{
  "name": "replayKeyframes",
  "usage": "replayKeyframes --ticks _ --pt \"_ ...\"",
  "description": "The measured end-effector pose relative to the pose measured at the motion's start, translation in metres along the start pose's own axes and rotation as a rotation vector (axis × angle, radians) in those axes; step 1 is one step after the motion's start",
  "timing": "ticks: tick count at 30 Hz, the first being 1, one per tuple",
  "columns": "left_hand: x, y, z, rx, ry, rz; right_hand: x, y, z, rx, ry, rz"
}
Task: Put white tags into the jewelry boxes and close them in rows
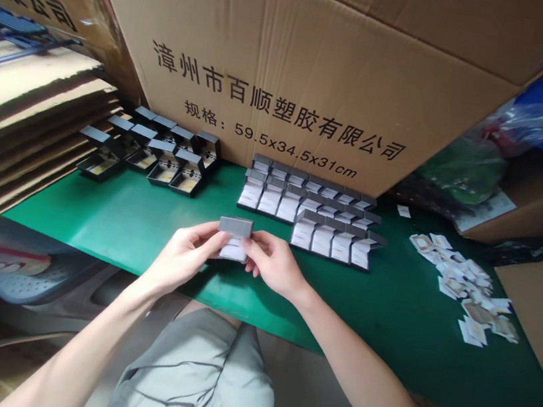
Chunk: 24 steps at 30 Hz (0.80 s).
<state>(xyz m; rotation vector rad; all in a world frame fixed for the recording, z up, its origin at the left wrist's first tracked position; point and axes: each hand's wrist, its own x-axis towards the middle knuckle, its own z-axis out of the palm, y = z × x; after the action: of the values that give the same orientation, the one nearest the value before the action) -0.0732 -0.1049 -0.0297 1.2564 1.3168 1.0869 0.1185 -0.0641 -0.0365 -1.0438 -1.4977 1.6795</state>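
Between my two hands is a small dark grey jewellery box (236,227), its lid raised and a white padded insert showing inside. My left hand (190,250) grips its left side, thumb at the insert. On the right side my right hand (271,261) grips it too, thumb on the front of the insert. Behind and to the right stand rows of similar open boxes with white inserts (331,242). At the left, several open black boxes (187,181) have no white padding, and yellowish bits show at their bottoms.
Loose small white and tan pieces (467,281) lie scattered on the right of the green table (375,326). A large printed carton (291,65) stands along the back. Stacked cardboard sheets (34,130) rise at the left. Plastic bags (463,166) lie back right.
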Motion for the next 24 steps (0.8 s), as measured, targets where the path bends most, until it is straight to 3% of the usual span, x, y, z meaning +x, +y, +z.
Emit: replayKeyframes --ticks 7,13,17,20,24 --pt "0.001 0.005 0.001 -0.145 -0.053 -0.071 -0.002 0.0 0.0 -0.047 0.047 -0.056" --pt "0.002 0.006 0.007 -0.166 0.168 -0.126 -0.01 0.004 0.0 -0.57 0.327 -0.382" --pt "0.002 0.006 0.008 -0.149 0.206 -0.118 -0.013 0.005 -0.002 -0.814 0.254 -0.563" --pt "0.002 0.003 0.008 -0.094 0.187 -0.085 -0.013 0.004 -0.002 -0.974 0.14 -0.611" --pt "0.002 -0.004 0.007 0.043 0.145 -0.011 -0.013 0.004 -0.002 -1.084 0.107 -0.636"
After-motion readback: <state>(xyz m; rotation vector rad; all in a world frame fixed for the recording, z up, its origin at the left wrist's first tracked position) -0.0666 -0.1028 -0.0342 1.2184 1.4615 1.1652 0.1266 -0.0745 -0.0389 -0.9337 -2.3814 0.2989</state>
